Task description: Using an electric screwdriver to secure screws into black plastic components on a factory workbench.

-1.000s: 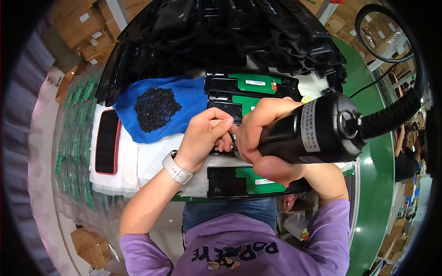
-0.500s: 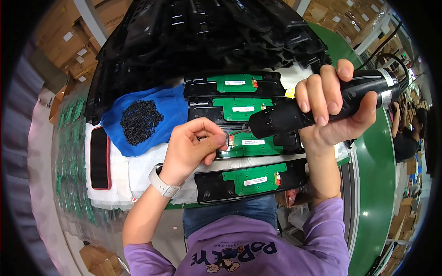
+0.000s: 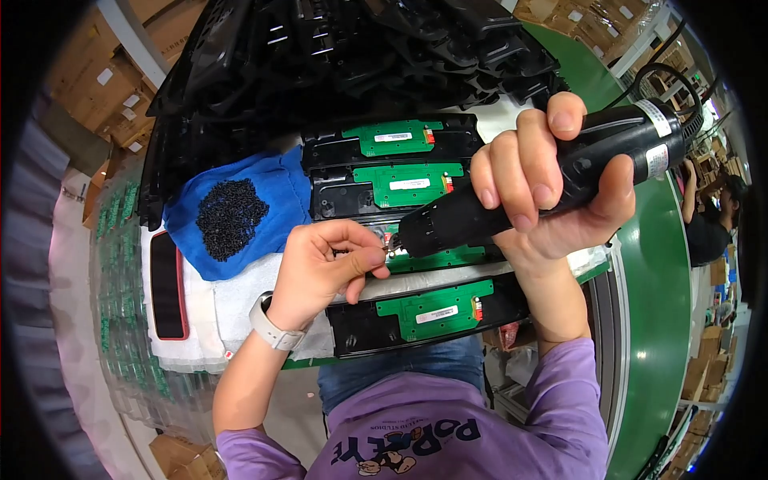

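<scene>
my fingertips meet the driver's nose over the second panel

nearest my body, past my purple short-sleeved shirt [image 3: 472,444] and blue jeans [image 3: 400,372], lies a long black plastic panel [image 3: 368,332] with a green circuit board [image 3: 436,314] on it; the board bears a white label and a small red-and-white connector.

just beyond it my left hand [image 3: 320,268], a pale watch [image 3: 276,330] on its wrist, has thumb and forefinger pressed together at the driver's tip; i cannot tell whether something tiny sits between them. my right hand [image 3: 560,228] is wrapped around a black cylindrical electric screwdriver [image 3: 604,152], its tapered nose pointing left to those fingertips. both are over the second panel, whose green board [image 3: 448,258] is partly hidden by the tool.

farther off, two more black panels lie one behind the other, with green boards [image 3: 408,185] of their own. left of them, a blue cloth [image 3: 280,180] holds a heap of tiny black pieces [image 3: 232,220], and a dark-screened phone with a red edge [image 3: 166,284] lies on white sheeting [image 3: 236,300].

behind everything rises a big pile of glossy black plastic parts [image 3: 344,64], then brown cardboard boxes [image 3: 112,104]. at far right another person [image 3: 712,228] shows, dressed in black.
</scene>
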`<state>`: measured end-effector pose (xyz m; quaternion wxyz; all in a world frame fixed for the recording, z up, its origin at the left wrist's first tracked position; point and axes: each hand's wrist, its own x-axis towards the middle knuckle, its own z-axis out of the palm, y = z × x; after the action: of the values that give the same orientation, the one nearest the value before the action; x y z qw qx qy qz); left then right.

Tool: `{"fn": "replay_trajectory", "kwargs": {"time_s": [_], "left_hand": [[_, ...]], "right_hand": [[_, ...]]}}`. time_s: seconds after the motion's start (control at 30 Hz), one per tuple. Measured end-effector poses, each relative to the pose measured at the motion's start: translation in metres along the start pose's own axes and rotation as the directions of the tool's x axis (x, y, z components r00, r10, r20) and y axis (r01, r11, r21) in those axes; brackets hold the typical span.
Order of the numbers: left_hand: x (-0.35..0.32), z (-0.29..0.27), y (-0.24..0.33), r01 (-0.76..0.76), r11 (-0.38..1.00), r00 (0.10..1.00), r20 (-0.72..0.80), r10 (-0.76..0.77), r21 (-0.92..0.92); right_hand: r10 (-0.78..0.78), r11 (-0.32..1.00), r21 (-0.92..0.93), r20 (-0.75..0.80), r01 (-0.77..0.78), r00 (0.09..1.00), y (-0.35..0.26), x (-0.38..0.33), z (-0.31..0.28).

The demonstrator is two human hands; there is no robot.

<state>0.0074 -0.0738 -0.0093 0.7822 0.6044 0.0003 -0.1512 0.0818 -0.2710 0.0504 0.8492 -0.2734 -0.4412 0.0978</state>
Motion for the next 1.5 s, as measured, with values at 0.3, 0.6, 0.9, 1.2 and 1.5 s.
{"fn": "replay_trajectory", "kwargs": {"time_s": [0.3, 0.6, 0.9, 1.2, 1.5], "left_hand": [[-0.001, 0.004, -0.001, -0.024, 0.996, 0.999, 0.024, 0.022, 0.086], [0.008, -0.014, -0.001, -0.267, 0.929, 0.941, -0.277, 0.193, -0.257], [0.006, -0.01, -0.003, -0.195, 0.953, 0.97, -0.191, 0.152, -0.233], [0.005, -0.011, -0.005, -0.12, 0.974, 0.987, -0.125, 0.097, -0.191], [0.005, -0.011, -0.003, -0.031, 0.955, 1.0, -0.005, 0.031, -0.294]], "right_hand": [[-0.058, 0.998, -0.032, -0.278, 0.051, 0.959, 0.002, 0.0, 0.009], [0.18, 0.863, -0.437, -0.205, -0.255, 0.962, -0.045, -0.02, 0.002], [0.167, 0.86, -0.411, -0.332, -0.302, 0.928, -0.053, -0.034, 0.006], [0.174, 0.807, -0.477, -0.373, -0.349, 0.911, -0.052, -0.041, 0.007], [0.124, 0.775, -0.549, -0.353, -0.313, 0.927, -0.05, -0.05, 0.011]]}}
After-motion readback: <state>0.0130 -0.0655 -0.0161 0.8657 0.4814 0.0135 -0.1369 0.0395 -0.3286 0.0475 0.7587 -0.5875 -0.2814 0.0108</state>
